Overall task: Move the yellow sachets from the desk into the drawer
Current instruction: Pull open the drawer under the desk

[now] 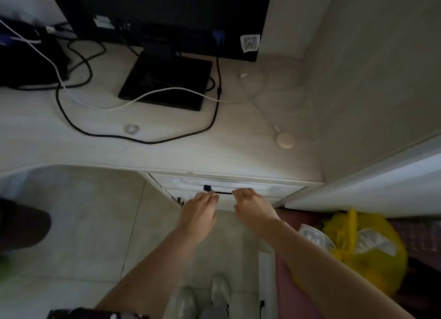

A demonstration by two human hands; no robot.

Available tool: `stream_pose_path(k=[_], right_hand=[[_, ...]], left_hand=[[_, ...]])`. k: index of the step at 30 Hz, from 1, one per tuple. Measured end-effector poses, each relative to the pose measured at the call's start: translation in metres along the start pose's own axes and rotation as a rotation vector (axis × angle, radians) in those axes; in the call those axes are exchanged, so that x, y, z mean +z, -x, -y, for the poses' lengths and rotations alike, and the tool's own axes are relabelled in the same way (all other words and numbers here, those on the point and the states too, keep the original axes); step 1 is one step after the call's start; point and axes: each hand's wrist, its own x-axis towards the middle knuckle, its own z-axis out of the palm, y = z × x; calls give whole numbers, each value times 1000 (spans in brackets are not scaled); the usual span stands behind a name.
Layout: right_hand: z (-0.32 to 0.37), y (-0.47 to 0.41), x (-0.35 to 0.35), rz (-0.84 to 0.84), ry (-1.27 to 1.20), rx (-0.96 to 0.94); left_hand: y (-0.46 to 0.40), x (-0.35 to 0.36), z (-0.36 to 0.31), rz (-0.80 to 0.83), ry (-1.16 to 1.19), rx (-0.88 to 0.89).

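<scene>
Below the counter (167,137) edge we see the drawer (229,186), and both of our hands reach to its dark handle (223,193). Our left hand (199,211) has its fingers curled at the left end of the handle. Our right hand (253,207) has its fingers bent over the right end. We cannot tell how tight either hand holds it. The drawer front sits just under the counter edge, and we cannot see inside it. We cannot spot any yellow sachets on the counter.

Up on the counter, far behind the drawer, stands a black monitor (164,15) on a flat black base (167,80). A black cable (133,137) and a white cable (152,95) loop around the base. A small round white thing (285,141) lies above the drawer's right end. Down to the right of the drawer sits a yellow bag (365,252). Our shoes (207,297) stand on the floor below the drawer.
</scene>
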Motion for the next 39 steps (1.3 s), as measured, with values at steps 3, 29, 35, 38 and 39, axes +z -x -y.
stream_pose_path(k=[3, 29, 35, 38, 39], right_hand=[[-4, -16, 18, 21, 22, -30], [8, 30, 58, 51, -45, 38], [19, 53, 54, 162, -434, 249], [13, 53, 43, 72, -1039, 631], [9, 53, 38, 36, -1304, 763]], left_hand=[[-13, 7, 5, 69, 51, -49], [-3, 3, -14, -32, 1218, -968], [3, -7, -12, -42, 1656, -1284], [4, -10, -9, -85, 1717, -1270], [5, -12, -7, -89, 1728, -1265]])
